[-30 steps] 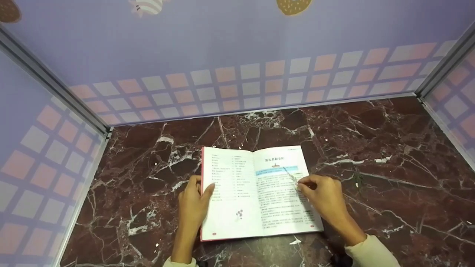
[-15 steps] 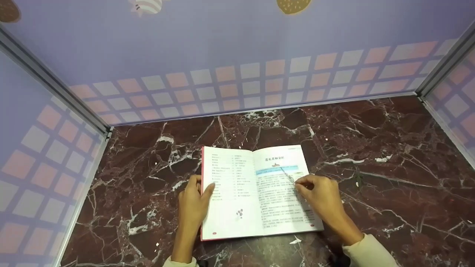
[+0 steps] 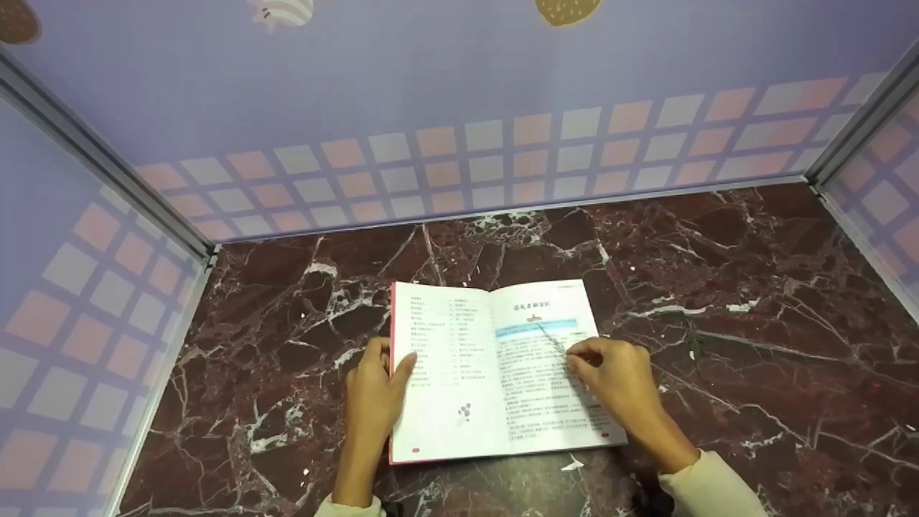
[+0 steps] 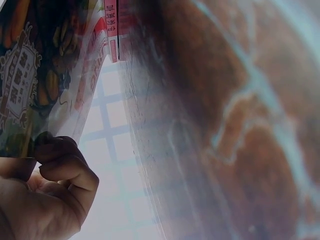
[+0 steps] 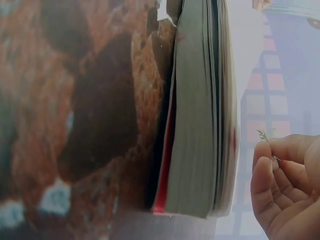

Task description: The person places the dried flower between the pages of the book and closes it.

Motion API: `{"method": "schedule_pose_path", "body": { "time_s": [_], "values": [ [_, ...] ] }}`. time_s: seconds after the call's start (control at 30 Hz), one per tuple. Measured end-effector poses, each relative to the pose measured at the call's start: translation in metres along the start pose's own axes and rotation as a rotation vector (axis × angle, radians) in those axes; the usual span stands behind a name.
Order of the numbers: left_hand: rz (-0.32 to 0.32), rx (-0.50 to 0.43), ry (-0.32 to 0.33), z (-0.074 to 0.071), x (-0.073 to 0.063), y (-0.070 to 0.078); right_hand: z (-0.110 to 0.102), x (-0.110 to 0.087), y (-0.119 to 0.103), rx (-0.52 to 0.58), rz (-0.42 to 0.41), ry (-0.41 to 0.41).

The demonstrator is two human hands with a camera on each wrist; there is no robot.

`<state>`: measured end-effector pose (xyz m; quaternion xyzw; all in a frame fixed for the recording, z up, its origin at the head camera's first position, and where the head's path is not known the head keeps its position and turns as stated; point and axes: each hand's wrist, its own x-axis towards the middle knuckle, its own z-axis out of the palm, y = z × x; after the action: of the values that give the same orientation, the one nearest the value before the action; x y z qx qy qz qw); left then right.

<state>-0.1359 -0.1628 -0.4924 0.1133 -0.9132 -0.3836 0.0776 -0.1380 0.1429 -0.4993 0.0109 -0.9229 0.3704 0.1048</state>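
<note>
An open book [image 3: 449, 431] with printed pages lies on the marble-patterned table. My left hand [image 3: 375, 395] grips its left edge, thumb on the page and fingers beneath. The left wrist view has that hand [image 4: 55, 185] curled at the edge of the dark, colourful cover [image 4: 50, 85]. Over the right page, my right hand [image 3: 619, 373] pinches a thin sprig [image 3: 551, 337] that slants up toward the blue-shaded lines. In the right wrist view, the sprig's green tip [image 5: 262, 135] pokes out between thumb and finger, beside the thick page block [image 5: 195, 125].
Another small green sprig [image 3: 693, 343] lies on the table right of the book. A white scrap [image 3: 572, 466] sits just below the book's lower edge. Lilac panels with pink and white squares [image 3: 484, 165] wall the table at the back and sides.
My right hand has shifted slightly left over the right page, carrying the sprig with it. The left hand and the book have stayed nearly still.
</note>
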Motion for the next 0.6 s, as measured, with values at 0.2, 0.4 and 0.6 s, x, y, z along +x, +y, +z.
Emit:
{"method": "schedule_pose_path", "body": {
  "time_s": [0.2, 0.4, 0.6],
  "values": [
    [0.014, -0.007, 0.001, 0.0001, 0.0000, 0.0000, 0.0012, 0.0003, -0.0009, 0.004, -0.010, 0.000],
    [0.011, -0.030, -0.020, -0.0003, -0.0002, 0.0009, 0.0022, 0.0004, -0.0021, -0.004, 0.005, -0.001],
    [0.012, -0.031, -0.019, 0.0000, -0.0005, 0.0007, 0.0033, 0.0003, -0.0024, -0.009, -0.002, -0.005]
  ]
}}
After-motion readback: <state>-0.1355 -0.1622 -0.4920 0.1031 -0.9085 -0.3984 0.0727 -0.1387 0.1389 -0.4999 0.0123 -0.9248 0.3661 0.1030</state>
